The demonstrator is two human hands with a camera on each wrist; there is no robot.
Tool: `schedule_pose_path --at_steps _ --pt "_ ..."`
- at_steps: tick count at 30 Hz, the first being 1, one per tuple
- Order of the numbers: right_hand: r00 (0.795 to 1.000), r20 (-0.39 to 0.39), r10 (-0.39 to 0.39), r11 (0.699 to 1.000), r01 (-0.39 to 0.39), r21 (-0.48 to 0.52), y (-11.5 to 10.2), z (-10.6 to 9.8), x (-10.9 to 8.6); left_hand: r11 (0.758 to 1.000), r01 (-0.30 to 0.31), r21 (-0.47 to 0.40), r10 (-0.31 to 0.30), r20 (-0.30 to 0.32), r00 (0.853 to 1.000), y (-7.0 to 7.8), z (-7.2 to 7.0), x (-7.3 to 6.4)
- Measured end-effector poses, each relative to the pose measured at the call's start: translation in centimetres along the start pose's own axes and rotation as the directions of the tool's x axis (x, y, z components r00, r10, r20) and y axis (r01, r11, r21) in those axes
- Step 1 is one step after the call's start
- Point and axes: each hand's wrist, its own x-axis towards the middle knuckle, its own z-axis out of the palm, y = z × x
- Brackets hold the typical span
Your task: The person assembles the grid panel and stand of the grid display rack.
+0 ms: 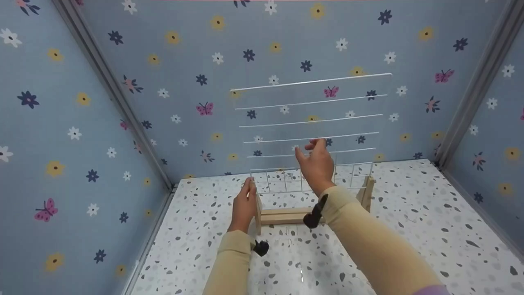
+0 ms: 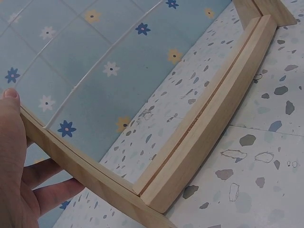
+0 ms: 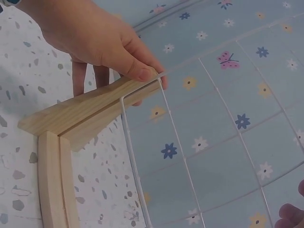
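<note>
A white wire grid panel [image 1: 311, 100] stands in a wooden stand [image 1: 286, 219] with an upright at each end. My left hand [image 1: 244, 207] grips the left wooden upright [image 2: 90, 175], its thumb on the near face and its fingers behind. In the right wrist view that same left hand [image 3: 104, 47] holds the upright close to the grid's corner. My right hand [image 1: 318, 168] is raised in front of the grid's lower middle, thumb and fingers apart. Only a few right fingertips [image 3: 290, 216] show at the right wrist view's lower right edge. Whether they touch the wires I cannot tell.
The stand rests on a white speckled surface [image 1: 196, 246]. Blue walls with flowers and butterflies [image 1: 184, 82] enclose it at the back and both sides, with grey metal strips [image 1: 114, 98] at the corners. The right upright [image 1: 367, 194] stands beyond my right forearm.
</note>
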Motion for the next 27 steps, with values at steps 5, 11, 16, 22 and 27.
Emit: schedule_pose_path --at_steps 5,11,16,22,27 --pt "1.0 -0.006 -0.008 1.0 0.008 -0.005 0.12 0.11 -0.19 1.0 0.002 0.006 -0.002 0.0 1.0 0.07 0.05 0.0" --pt "1.0 -0.017 -0.01 1.0 0.01 -0.007 0.13 0.23 -0.39 1.0 -0.003 0.011 0.003 0.003 1.0 0.13 -0.07 0.05" --pt "1.0 -0.02 0.007 1.0 -0.007 -0.01 0.28 0.32 -0.48 1.0 -0.004 0.004 0.004 0.002 1.0 0.16 -0.17 0.06" --pt "1.0 -0.021 0.0 1.0 0.0 -0.004 0.45 0.32 -0.68 1.0 -0.015 -0.01 0.016 0.012 1.0 0.08 -0.24 -0.03" --pt "1.0 -0.031 -0.001 1.0 0.001 -0.013 0.77 0.33 -0.72 0.999 0.026 -0.02 -0.026 0.021 0.999 0.58 -0.38 0.1"
